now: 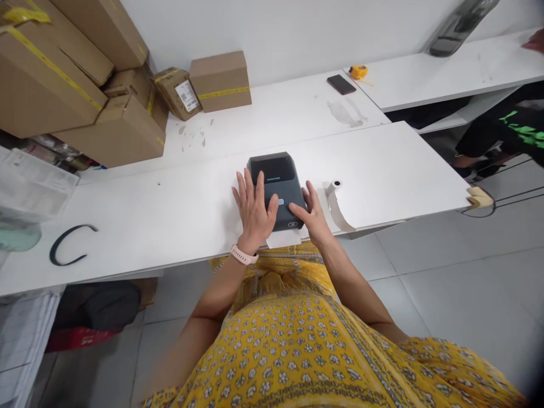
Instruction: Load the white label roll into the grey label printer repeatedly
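Note:
A dark grey receipt printer (287, 190) sits on the white table near its front edge, with a strip of white paper (284, 239) showing at its front. Across the printer's left side and top lies my left hand (254, 212), fingers stretched and spread, a pink band on the wrist. My right hand (312, 215) grips the printer's right side, thumb on top and fingers down along the side. Just right of it is a small white paper roll (335, 187), its loose end curling toward the table edge.
Cardboard boxes (127, 122) are stacked at the back left. A phone (341, 84) and a yellow tape measure (358, 72) lie at the back right. A black headband-like loop (70, 243) rests at the left. Another person's dark clothing (516, 124) shows at the far right.

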The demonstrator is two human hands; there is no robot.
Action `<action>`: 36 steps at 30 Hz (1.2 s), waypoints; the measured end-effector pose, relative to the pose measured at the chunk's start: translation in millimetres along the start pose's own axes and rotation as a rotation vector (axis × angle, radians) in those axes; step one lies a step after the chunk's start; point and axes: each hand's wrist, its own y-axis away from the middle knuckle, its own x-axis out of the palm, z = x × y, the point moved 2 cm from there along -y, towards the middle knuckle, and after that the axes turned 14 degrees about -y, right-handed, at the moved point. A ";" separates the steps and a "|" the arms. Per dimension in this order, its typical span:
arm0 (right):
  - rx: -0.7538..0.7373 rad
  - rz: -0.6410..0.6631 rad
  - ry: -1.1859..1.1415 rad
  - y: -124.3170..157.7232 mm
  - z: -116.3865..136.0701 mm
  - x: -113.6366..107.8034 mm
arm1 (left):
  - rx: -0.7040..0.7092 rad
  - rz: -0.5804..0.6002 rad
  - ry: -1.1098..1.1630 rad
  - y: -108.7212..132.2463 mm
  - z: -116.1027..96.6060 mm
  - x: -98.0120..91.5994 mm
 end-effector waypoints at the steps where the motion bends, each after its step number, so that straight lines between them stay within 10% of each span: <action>1: 0.080 0.011 -0.080 0.7 -4.5 0.4 | -0.009 0.021 0.010 1.9 2.7 2.8; 16: 0.030 -0.022 -0.148 10.9 -10.1 2.9 | -0.046 -0.004 0.076 6.5 2.7 3.8; 22: 0.052 -0.049 -0.144 8.0 -8.9 4.9 | -0.280 -0.247 0.228 80.8 10.3 -3.7; 28: 0.036 -0.047 -0.142 7.5 -10.5 4.4 | -0.553 0.391 0.691 128.2 10.5 9.6; 36: 0.018 -0.051 -0.141 5.0 -14.8 2.5 | -0.715 0.425 0.918 97.6 -7.0 13.4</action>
